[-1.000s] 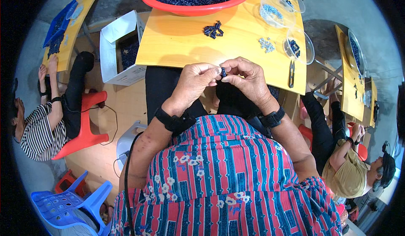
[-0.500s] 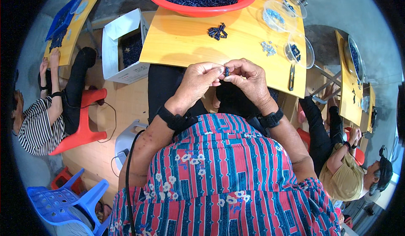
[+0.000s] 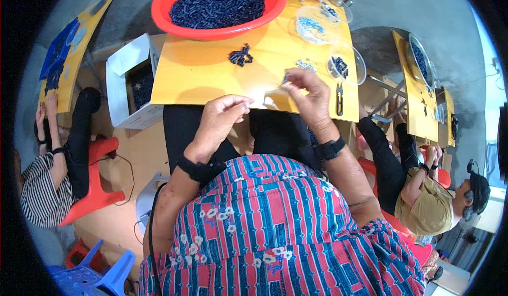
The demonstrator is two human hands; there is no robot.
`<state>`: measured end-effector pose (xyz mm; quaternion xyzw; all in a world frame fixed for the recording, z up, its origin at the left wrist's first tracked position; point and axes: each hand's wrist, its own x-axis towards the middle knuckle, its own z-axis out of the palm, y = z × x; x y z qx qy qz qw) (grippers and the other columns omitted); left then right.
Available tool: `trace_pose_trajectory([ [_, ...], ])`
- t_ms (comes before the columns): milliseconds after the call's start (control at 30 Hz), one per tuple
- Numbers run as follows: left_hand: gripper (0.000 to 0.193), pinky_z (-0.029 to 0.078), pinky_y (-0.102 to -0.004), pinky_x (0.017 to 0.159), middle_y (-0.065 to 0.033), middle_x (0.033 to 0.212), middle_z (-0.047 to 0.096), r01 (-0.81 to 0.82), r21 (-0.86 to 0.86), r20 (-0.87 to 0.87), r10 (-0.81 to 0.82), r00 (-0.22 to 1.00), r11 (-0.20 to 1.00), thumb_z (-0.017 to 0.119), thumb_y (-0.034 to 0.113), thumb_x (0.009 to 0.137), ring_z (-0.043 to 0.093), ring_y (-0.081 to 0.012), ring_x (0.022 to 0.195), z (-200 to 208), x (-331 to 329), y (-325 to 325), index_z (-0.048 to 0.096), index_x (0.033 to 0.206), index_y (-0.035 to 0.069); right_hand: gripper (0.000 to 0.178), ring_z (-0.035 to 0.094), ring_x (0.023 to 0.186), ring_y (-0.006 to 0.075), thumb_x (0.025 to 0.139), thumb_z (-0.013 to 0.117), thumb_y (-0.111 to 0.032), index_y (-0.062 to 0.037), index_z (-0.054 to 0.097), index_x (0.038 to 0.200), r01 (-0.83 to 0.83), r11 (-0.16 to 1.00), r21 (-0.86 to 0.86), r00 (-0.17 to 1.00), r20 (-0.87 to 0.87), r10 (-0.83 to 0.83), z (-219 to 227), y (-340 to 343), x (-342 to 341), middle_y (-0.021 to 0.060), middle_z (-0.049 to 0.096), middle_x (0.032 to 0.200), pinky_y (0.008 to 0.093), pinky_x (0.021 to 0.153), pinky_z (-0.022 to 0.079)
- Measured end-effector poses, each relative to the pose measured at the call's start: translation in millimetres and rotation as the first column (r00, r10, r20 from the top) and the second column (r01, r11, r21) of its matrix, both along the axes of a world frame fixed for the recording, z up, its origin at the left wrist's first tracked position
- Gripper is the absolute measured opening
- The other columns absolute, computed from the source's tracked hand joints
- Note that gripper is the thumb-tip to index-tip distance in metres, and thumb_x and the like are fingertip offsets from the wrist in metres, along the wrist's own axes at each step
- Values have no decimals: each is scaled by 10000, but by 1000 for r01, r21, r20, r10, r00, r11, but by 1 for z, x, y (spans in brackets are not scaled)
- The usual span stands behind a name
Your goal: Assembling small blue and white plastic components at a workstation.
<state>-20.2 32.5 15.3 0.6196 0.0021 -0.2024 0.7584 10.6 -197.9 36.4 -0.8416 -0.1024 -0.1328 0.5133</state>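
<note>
My right hand (image 3: 309, 96) is over the table, near the pile of small silvery pieces (image 3: 306, 65). Its thumb and forefinger pinch a small dark piece (image 3: 286, 78), partly hidden by the fingers. Off the table's near edge, my left hand (image 3: 217, 120) has thumb and forefinger pressed together; a tiny pale speck shows at the tips, too small to name. Beyond the hands lies a small heap of dark cylindrical pieces (image 3: 241, 57). Black thread snips (image 3: 339, 99) rest at the table's right edge.
A red basin (image 3: 164, 16) full of dark pieces stands at the table's far left. Clear plastic tubs (image 3: 361, 67) line the right side. An open white carton (image 3: 117, 97) sits left of the table (image 3: 182, 79). People sit at tables on both sides.
My hands have parted: the right has moved forward over the table with the dark piece, the left has drawn back leftward. The whole view has shifted, so the table appears lower and further left.
</note>
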Motion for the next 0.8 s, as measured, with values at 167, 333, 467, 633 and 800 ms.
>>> trace_pose_trajectory([
  [167, 203, 498, -210, 731, -26, 1006, 690, 15, 36, -3, -15, 1000, 999, 601, 134, 957, 595, -54, 831, -2, 2, -3, 685, 1098, 15, 277, 650, 777, 92, 776, 783, -60, -56, 699, 1040, 408, 911, -54, 905, 157, -396, 12, -88, 28, 47, 709, 871, 243, 697, 529],
  [333, 199, 497, -214, 732, -30, 1004, 696, 2, 19, 10, -2, 1000, 1000, 607, 139, 954, 604, -62, 845, -4, 2, -7, 690, 1087, 17, 313, 644, 809, 100, 816, 742, -49, -7, 687, 1122, 492, 865, -99, 870, 10, -493, 33, -105, 32, 55, 712, 888, 238, 718, 516],
  [467, 199, 492, -219, 729, -26, 976, 697, 29, 33, 75, -31, 997, 999, 613, 135, 946, 602, -70, 839, -4, 2, -11, 695, 1078, 12, 265, 630, 810, 108, 837, 692, -3, 0, 694, 1102, 308, 947, 93, 951, -4, -309, 16, -87, 33, 61, 710, 926, 243, 725, 512],
  [633, 203, 486, -221, 751, -24, 965, 697, 32, 59, 96, -38, 995, 998, 617, 126, 933, 597, -68, 862, -14, -2, -7, 701, 1056, -11, 158, 660, 780, 206, 808, 700, -28, -43, 721, 964, 43, 992, -119, 999, -17, -45, -11, -14, 45, 100, 691, 884, 302, 720, 523],
  [800, 198, 485, -223, 778, -37, 969, 700, 3, 63, 69, -7, 998, 998, 612, 111, 930, 601, -77, 869, -13, -4, 0, 700, 1049, -20, 170, 657, 791, 323, 783, 718, -137, -66, 731, 937, 5, 923, -384, 1000, -15, -12, -15, 29, 65, 151, 669, 870, 388, 729, 523],
])
